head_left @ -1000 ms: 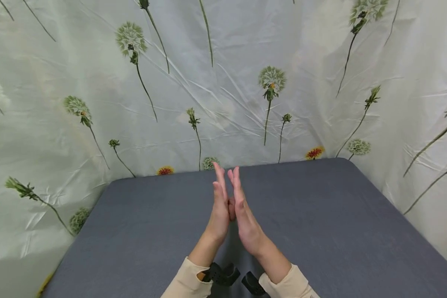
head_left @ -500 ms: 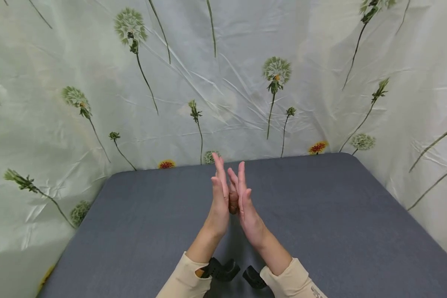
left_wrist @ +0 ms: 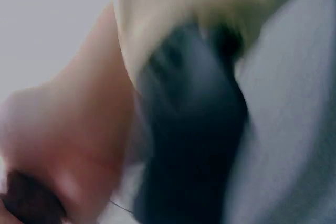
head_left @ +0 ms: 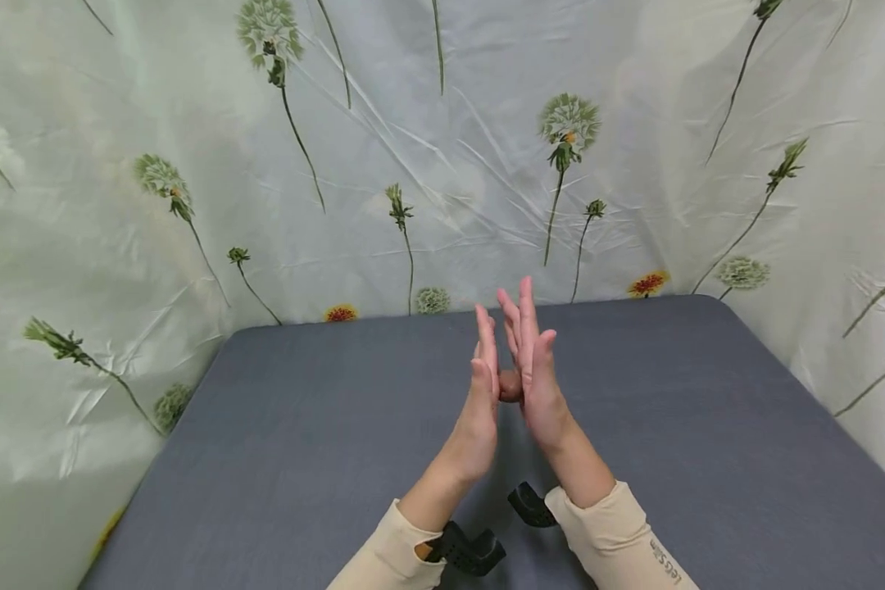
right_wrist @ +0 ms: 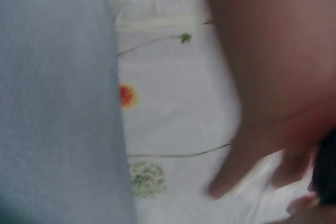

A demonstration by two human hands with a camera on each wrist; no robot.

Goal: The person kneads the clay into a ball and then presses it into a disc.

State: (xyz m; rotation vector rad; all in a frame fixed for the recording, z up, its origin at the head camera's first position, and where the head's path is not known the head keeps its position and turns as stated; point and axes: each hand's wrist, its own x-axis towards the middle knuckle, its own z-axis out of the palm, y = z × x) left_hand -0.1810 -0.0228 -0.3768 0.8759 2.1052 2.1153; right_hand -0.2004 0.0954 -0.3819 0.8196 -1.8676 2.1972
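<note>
A brown lump [head_left: 510, 386], which looks like modelling clay, sits between the two palms above the table in the head view. My left hand [head_left: 481, 422] presses it from one side with straight fingers pointing up and away. From the other side my right hand [head_left: 544, 393] lies flat against it, fingers straight and slightly spread. Most of the lump is covered by the palms. In the left wrist view the lump [left_wrist: 32, 198] shows dark and blurred at the lower left corner, against the left palm [left_wrist: 79, 177]. The right wrist view has a dark part of the lump [right_wrist: 326, 177] at its right edge.
A dark grey table [head_left: 324, 426] lies below the hands. Behind it hangs a pale cloth [head_left: 457, 180] printed with dandelions and orange flowers. Black wrist mounts [head_left: 474, 551] stick out inward from the cream sleeves [head_left: 394, 549].
Both hands shift right and up in the head view, partly with the camera's tilt. The right hand slides forward against the left. The lump, longer half a second ago, now looks rounder.
</note>
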